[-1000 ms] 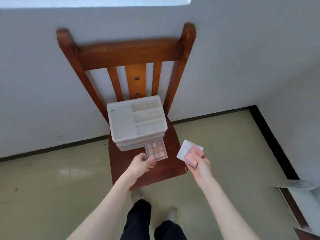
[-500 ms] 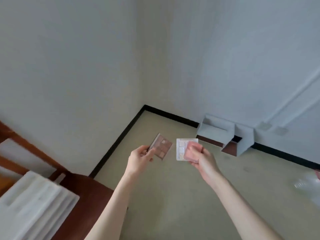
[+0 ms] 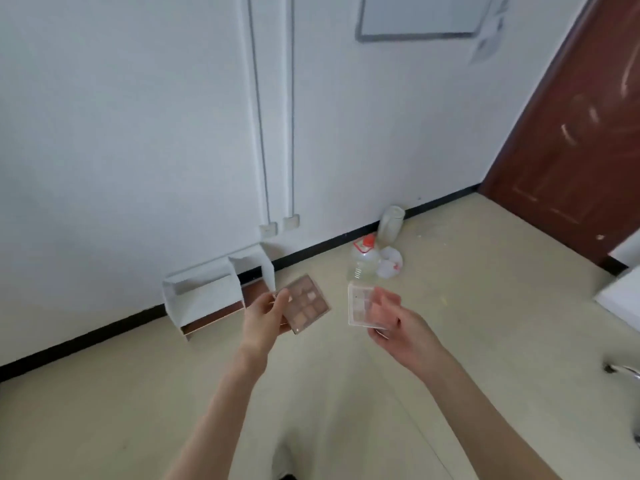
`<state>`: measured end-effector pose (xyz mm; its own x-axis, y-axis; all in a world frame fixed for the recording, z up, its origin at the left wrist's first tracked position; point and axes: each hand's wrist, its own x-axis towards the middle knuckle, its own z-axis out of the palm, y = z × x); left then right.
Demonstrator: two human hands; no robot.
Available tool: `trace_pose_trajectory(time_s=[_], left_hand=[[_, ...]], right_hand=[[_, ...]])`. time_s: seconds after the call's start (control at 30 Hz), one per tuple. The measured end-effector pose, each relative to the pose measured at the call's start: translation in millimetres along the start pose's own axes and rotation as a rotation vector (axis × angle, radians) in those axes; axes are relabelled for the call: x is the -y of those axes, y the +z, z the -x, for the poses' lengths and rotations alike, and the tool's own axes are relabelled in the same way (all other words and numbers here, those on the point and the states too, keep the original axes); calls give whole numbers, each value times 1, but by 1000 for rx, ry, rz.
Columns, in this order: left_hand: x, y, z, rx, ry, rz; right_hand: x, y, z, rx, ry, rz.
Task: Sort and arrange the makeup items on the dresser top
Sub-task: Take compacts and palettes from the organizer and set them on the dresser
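Above a bare floor, the left hand [image 3: 265, 318] pinches a brown eyeshadow palette [image 3: 306, 304] by its corner while the right hand [image 3: 393, 322] grips a clear compact [image 3: 360, 308]. Beyond stand a white shelf unit [image 3: 204, 296] and plastic bottle [image 3: 363, 261]. Either thin-edged hold could slip, likely cracking the case.

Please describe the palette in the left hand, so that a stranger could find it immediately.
Start at the white shelf unit lying by the wall. Just right of it, the left hand holds a brown palette with square pans. The right hand's case is pale and clear instead.
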<state>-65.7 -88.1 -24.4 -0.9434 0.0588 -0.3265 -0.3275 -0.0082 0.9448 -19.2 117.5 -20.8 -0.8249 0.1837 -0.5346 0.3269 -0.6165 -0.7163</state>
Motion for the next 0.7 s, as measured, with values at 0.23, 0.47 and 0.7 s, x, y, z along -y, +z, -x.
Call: trace_pose_trajectory(time_s=[0.23,0.47,0.7], left_hand=[[-17,133,-91,291,-118,10],[-51,230,-187,521,-169,-45],[-62,332,-227,699,-224,-143]], right_hand=[[75,-72,-46,-249,-115,-215],[136,-110,-103,-410,-234,-244],[186,-158,-126,-558,-353,-99]])
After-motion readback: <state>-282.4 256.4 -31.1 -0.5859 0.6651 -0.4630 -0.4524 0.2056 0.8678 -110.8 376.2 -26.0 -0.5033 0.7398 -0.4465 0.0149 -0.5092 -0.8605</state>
